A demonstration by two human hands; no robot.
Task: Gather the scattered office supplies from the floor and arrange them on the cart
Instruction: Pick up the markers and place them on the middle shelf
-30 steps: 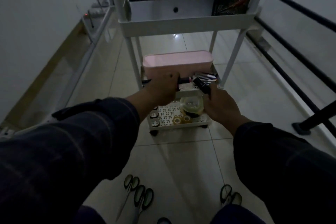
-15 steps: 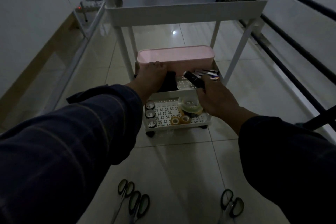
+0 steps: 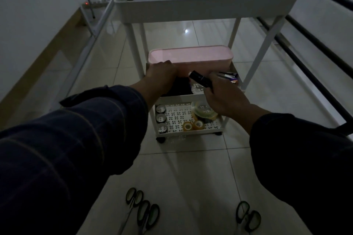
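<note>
Both hands have slid deeper into the cart's (image 3: 206,7) middle shelf | left hand (image 3: 162,76) curled against pink box (image 3: 191,56) | right hand (image 3: 223,97) grips black marker (image 3: 200,79), not yet placed | scissors (image 3: 142,213) remain on floor.

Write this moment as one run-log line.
left hand: on pink box | right hand: holds black marker | scissors: on floor
</note>
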